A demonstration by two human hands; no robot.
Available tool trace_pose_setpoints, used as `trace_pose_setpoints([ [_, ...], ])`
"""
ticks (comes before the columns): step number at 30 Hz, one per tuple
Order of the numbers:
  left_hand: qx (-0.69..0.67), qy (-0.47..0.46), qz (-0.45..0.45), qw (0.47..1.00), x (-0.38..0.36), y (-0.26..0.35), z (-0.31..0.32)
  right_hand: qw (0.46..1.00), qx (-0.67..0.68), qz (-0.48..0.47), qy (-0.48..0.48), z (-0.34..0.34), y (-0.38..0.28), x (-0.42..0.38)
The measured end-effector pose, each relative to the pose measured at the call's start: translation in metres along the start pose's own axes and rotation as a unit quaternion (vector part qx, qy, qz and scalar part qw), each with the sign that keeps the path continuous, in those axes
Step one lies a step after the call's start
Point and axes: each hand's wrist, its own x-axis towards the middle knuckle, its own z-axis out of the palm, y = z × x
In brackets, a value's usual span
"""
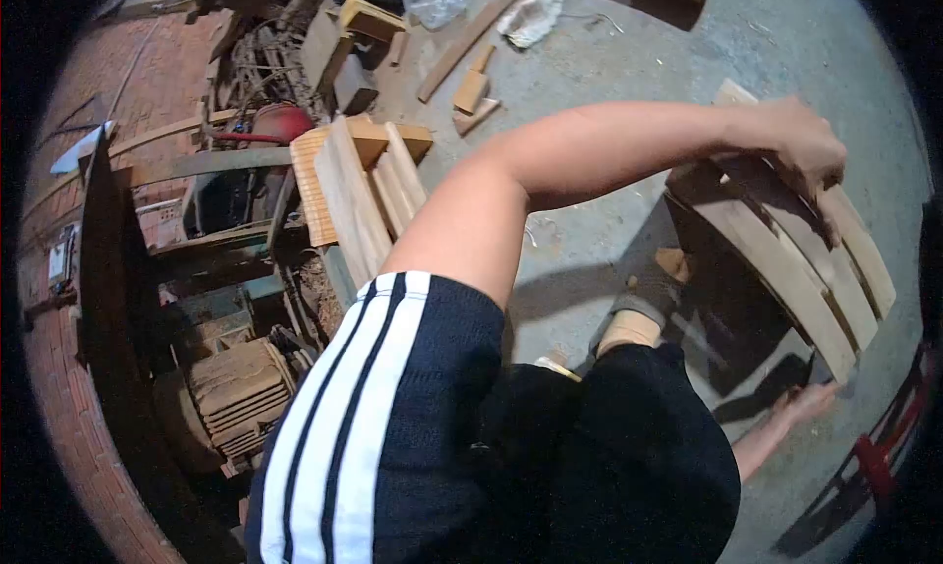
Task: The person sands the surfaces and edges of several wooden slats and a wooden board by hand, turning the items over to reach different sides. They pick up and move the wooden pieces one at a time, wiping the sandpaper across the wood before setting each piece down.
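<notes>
A panel of curved wooden slats (776, 259) stands tilted above the floor on the right, with dark gaps between its slats. My left hand (801, 146) reaches across from the striped sleeve and is closed over the panel's upper part, fingers bent around a slat. Down by the panel's near end is my right hand (805, 404), its fingers closed. A small dark grey piece (820, 370) shows between this hand and the slat end; what it is, I cannot make out. My foot (634, 323) rests on the floor beside the panel's shadow.
To the left, a wooden piece with pale slats (354, 200) stands near a dusty ribbed motor (241, 392) and a dark upright beam (113, 318). Wood offcuts (471, 90) and a long strip (476, 38) lie on the concrete floor. A red metal frame (874, 466) is at lower right.
</notes>
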Motion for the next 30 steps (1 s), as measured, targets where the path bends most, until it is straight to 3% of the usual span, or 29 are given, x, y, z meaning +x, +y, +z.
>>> trace_pose_setpoints([
  [1,0.007,-0.003,-0.005,1.0,-0.011,-0.003,-0.005,0.999,-0.036,0.009,0.028,0.001,-0.012,-0.007],
  [4,-0.096,0.021,-0.081,0.992,-0.052,0.009,-0.026,0.998,0.025,0.007,0.054,-0.005,-0.021,0.007],
  [6,-0.133,0.05,-0.16,0.977,-0.093,0.006,-0.048,0.976,-0.173,-0.13,0.037,-0.013,-0.003,0.042],
  [7,-0.129,0.115,-0.114,0.978,-0.118,0.0,-0.057,0.947,-0.246,-0.206,0.032,-0.015,0.003,0.054],
  [9,-0.233,0.123,-0.365,0.893,-0.161,0.023,-0.102,0.916,-0.27,-0.296,0.017,0.007,-0.004,0.056],
  [10,-0.288,0.203,-0.407,0.843,-0.185,0.033,-0.112,0.848,-0.242,-0.47,-0.038,0.022,-0.021,0.045],
  [11,-0.236,0.338,-0.381,0.827,-0.23,-0.001,-0.098,0.747,-0.205,-0.626,-0.09,0.037,-0.039,0.035],
  [12,-0.236,0.354,-0.387,0.818,-0.26,0.011,-0.111,0.747,-0.166,-0.623,-0.164,0.049,-0.064,0.01],
  [13,-0.219,0.363,-0.422,0.801,-0.308,0.001,-0.118,0.789,-0.132,-0.557,-0.221,0.065,-0.085,-0.021],
  [15,-0.166,0.435,-0.527,0.711,-0.372,0.006,-0.124,0.83,-0.093,-0.461,-0.298,0.093,-0.104,-0.06],
  [17,-0.168,0.507,-0.591,0.605,-0.442,0.008,-0.121,0.795,-0.121,-0.51,-0.305,0.124,-0.072,-0.053],
  [19,-0.174,0.558,-0.584,0.563,-0.496,0.02,-0.106,0.673,-0.31,-0.646,-0.183,0.123,-0.065,-0.067],
  [25,-0.194,0.573,-0.706,0.369,-0.623,0.047,-0.038,0.687,-0.278,-0.631,-0.226,0.126,-0.061,-0.06],
  [27,-0.228,0.574,-0.693,0.372,-0.66,0.042,-0.001,0.68,-0.269,-0.644,-0.226,0.128,-0.058,-0.057],
  [28,-0.211,0.543,-0.733,0.353,-0.645,0.049,0.006,0.673,-0.273,-0.648,-0.228,0.129,-0.059,-0.058],
  [30,-0.254,0.55,-0.716,0.348,-0.632,0.057,0.009,0.674,-0.266,-0.656,-0.214,0.128,-0.06,-0.059],
])
